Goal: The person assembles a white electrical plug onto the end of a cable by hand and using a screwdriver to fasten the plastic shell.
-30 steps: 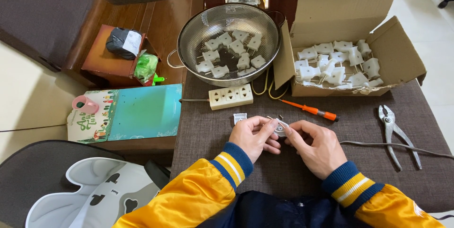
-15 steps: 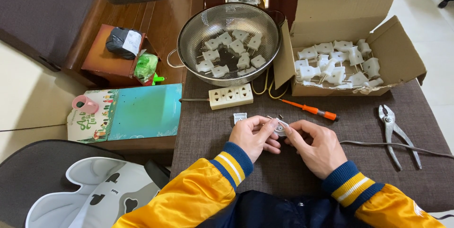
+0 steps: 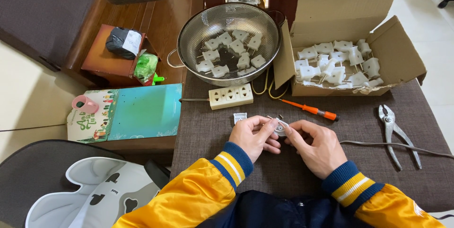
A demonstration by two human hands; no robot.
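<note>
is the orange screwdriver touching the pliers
Apart. The head view shows the screwdriver lying left of the pliers, with a plain stretch of bare brown table mat between them.

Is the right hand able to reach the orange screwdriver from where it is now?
Probably yes. The right hand is busy with a small white plug that both hands hold, but the orange screwdriver lies just beyond it on the brown table, and nothing lies between them.
</note>
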